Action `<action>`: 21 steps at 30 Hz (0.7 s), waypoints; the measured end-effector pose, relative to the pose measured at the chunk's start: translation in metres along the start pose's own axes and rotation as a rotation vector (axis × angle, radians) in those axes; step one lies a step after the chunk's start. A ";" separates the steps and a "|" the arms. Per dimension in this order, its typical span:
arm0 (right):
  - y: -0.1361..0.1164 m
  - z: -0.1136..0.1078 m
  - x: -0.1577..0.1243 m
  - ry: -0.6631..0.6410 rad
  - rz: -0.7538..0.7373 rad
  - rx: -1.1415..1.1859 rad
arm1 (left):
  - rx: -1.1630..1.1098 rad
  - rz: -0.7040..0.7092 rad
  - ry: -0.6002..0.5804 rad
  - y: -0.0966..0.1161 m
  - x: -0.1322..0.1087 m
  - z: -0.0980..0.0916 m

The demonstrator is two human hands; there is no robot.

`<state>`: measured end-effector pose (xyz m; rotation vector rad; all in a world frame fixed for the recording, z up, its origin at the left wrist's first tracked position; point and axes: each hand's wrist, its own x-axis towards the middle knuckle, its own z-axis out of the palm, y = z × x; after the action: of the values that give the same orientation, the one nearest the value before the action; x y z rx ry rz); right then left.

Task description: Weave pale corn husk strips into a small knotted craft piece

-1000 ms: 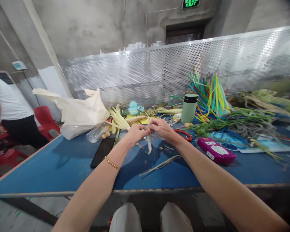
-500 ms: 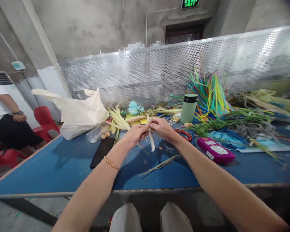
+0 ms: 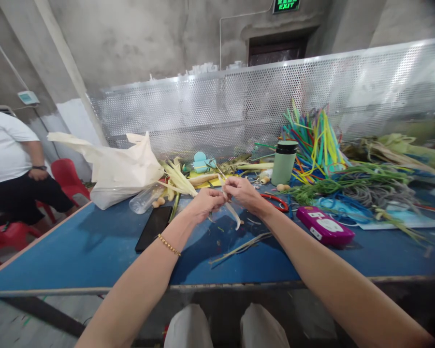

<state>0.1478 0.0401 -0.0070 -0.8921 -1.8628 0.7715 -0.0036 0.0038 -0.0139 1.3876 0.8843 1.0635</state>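
My left hand (image 3: pixel 205 203) and my right hand (image 3: pixel 242 191) meet over the middle of the blue table, fingertips pinched together. Between them is a pale strip of corn husk (image 3: pixel 234 216), its lower end hanging down and curving right; its upper tip pokes out above the fingers. The fingers cover its middle part. Just left of my left hand lie more pale husks (image 3: pixel 181 180). A few thin dry stalks (image 3: pixel 241 249) rest on the table below my hands. Red-handled scissors (image 3: pixel 277 202) lie beside my right wrist.
Left on the table (image 3: pixel 76 261) are a white plastic bag (image 3: pixel 125 169), a clear bottle (image 3: pixel 145 199) and a black phone (image 3: pixel 154 228). Rightward stand a green tumbler (image 3: pixel 283 164), a purple box (image 3: pixel 325 225), green cords (image 3: pixel 333 181) and coloured strips (image 3: pixel 321 140). A person (image 3: pixel 12 150) stands far left.
The hanging end of the husk strip has swung to the right, and my left fingers have curled in closer to my right ones. At the far left the person has shifted rightward into view.
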 end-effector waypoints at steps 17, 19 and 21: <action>-0.018 0.008 -0.008 0.165 -0.130 -0.542 | -0.265 0.000 0.410 -0.005 0.013 -0.009; -0.017 0.013 -0.007 0.123 0.007 -0.354 | -0.235 0.030 0.414 -0.006 0.012 -0.007; -0.015 0.015 -0.006 0.112 0.104 -0.194 | -0.231 0.041 0.387 -0.005 0.011 -0.005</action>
<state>0.1326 0.0243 -0.0035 -1.1398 -1.8244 0.5968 -0.0049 0.0162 -0.0179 1.0280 0.9758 1.4475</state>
